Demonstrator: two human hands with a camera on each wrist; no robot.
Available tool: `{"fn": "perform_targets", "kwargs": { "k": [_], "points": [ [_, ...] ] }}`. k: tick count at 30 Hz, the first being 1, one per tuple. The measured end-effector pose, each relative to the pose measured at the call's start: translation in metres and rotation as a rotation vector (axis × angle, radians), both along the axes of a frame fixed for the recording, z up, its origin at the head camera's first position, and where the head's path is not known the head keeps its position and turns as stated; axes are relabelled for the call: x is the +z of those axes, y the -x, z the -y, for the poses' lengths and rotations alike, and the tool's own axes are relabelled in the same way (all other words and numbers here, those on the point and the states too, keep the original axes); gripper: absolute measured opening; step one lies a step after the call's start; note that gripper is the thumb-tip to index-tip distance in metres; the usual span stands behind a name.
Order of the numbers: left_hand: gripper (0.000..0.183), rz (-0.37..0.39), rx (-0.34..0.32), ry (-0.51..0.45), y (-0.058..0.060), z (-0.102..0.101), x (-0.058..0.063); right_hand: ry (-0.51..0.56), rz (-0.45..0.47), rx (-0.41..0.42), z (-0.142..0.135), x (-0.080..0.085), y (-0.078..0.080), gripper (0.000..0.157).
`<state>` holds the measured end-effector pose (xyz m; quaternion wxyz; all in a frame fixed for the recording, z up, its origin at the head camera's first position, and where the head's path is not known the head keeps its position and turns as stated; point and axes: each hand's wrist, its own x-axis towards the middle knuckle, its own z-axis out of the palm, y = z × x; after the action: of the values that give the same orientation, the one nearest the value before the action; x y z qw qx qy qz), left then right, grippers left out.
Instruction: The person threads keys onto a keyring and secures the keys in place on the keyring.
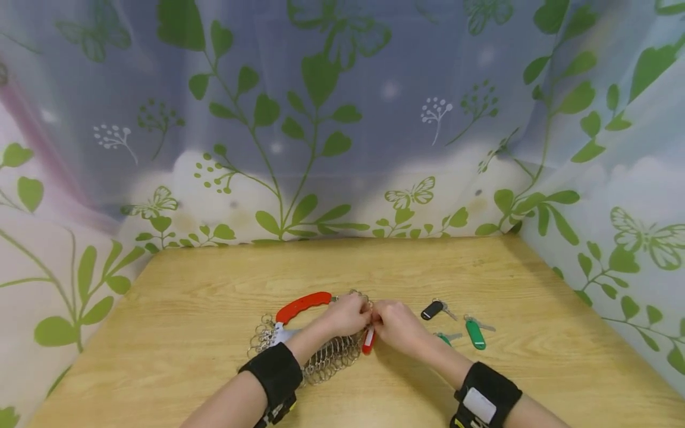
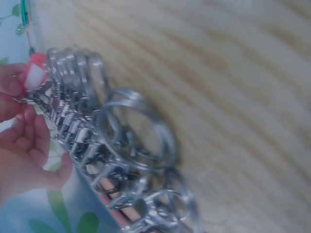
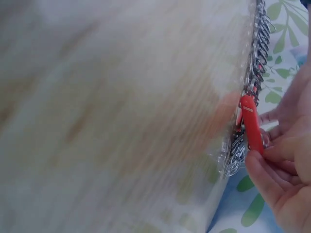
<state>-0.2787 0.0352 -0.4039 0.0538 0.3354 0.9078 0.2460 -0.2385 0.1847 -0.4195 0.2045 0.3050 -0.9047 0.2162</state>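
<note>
Right hand (image 1: 400, 327) pinches smooth oblong red tag (image 1: 368, 340); round metal rings (image 1: 333, 359).

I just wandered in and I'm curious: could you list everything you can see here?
Curved handle: one, red, left of centre
Metal rings: many overlapping, silvery, below and beside the handle
Red key tag: one, red with white label, at the rings' right end
Black key tag: one, black, right of centre
Green key tags: two, green, right of centre, one partly hidden
Keys: three, silvery, by the black and green tags
Table: one, wood-coloured, beneath
Curtain: blue-white with green leaves, behind, pieces uncountable
Wristbands: two, black, one per arm
Left hand: one, over the rings
Right hand: one, at the red tag
</note>
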Motion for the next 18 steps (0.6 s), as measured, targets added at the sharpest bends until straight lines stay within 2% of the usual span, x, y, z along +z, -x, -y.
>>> {"fn": "perform_targets", "kwargs": {
  "k": [2,6,11,14,18],
  "points": [
    [0.031,0.011,-0.026,-0.009,0.0,0.001,-0.002,0.026,0.069,-0.013,-0.002,0.0,-0.001,0.018],
    [0.02,0.025,-0.112,-0.029,0.002,0.007,-0.005,0.076,0.177,-0.049,-0.005,0.001,0.0,0.014],
    [0.011,0.079,-0.198,-0.063,0.005,0.013,-0.01,0.112,0.229,-0.079,-0.008,0.001,0.0,0.012],
    [0.012,0.04,-0.198,-0.049,0.004,0.013,-0.01,0.117,0.231,-0.08,-0.009,0.002,0.0,0.012],
    [0.014,-0.067,-0.16,0.001,0.001,0.012,-0.009,0.109,0.216,-0.087,-0.009,0.003,0.0,0.012]
  ]
}}
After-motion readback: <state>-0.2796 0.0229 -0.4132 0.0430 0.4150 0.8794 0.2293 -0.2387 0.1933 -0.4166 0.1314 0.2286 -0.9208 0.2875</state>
